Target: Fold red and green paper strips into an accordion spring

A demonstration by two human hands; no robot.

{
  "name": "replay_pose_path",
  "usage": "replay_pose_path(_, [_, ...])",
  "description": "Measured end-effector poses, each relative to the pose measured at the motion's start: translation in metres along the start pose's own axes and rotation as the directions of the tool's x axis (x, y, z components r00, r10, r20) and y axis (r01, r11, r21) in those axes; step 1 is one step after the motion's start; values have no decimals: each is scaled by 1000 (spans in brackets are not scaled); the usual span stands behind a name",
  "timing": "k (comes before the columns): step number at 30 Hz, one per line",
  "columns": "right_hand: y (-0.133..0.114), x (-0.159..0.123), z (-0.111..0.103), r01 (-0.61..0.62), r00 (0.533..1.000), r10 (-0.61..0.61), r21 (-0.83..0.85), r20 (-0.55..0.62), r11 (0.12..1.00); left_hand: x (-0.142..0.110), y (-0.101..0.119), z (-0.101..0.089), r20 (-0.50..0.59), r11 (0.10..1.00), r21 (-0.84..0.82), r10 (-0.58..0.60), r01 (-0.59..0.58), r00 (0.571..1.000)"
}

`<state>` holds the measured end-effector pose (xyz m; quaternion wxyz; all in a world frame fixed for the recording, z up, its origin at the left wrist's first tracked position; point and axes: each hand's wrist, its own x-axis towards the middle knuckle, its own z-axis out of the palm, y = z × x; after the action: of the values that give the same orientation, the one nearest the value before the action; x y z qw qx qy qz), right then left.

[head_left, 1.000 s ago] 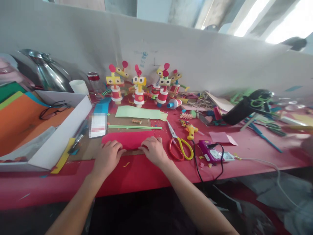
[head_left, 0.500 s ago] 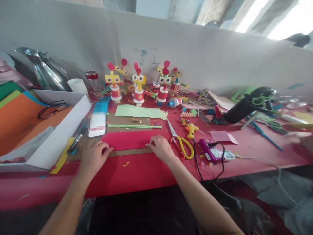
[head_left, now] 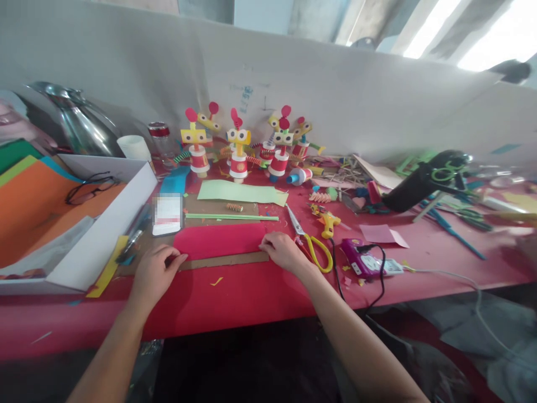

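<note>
A sheet of red-pink paper [head_left: 220,240] lies flat across brown cardboard [head_left: 235,260]. At its near left corner, my left hand [head_left: 156,273] is closed, thumb and fingers pinching the edge. My right hand [head_left: 286,253] has its fingers pressed together on the right end of the same sheet. Behind the paper are thin green strips [head_left: 230,217], a small striped paper spring [head_left: 234,207] and a light green sheet [head_left: 239,192]. Scissors with yellow and red handles [head_left: 316,249] lie just beyond my right hand. A phone [head_left: 166,215] rests behind my left hand.
Several paper-cup figures [head_left: 238,151] stand along the back wall. To the left are a white box [head_left: 104,235] with coloured paper and a metal jug [head_left: 81,120]. On the right lie a yellow glue gun [head_left: 329,224], a purple power strip [head_left: 363,260] and its cables.
My right hand has slid a little to the right along the paper's end. My left hand has shifted slightly left and down. The sheet stays nearly in the same place.
</note>
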<state>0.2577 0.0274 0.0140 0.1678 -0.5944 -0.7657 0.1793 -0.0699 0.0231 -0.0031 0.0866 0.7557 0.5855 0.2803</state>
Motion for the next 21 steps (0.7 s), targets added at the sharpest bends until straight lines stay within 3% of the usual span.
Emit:
replay_pose_path(6, [-1,10,-5,-128,983,142,-119,118,985,-1,-2,-2,-9,1000,2,-23,23,1000])
replay_pose_path(11, [-6,11,-16,-152,968,187,-207,166,966,0,-6,-2,34,999,37,-25,24,999])
replay_pose_path(13, [-11,8,-17,-107,984,138,-246,111,963,0,-3,-1,7,995,98,16,-16,1000])
replay_pose_path(16, [-22,0,-10,67,998,-67,-326,12,943,-2,10,0,-19,961,238,149,-140,989])
replay_pose_path(19, [-34,-12,4,266,963,-266,-364,53,893,-7,26,4,129,896,258,339,-361,932])
replay_pose_path(21, [-42,-20,14,254,965,-258,-370,40,893,-11,35,10,207,867,252,386,-430,899])
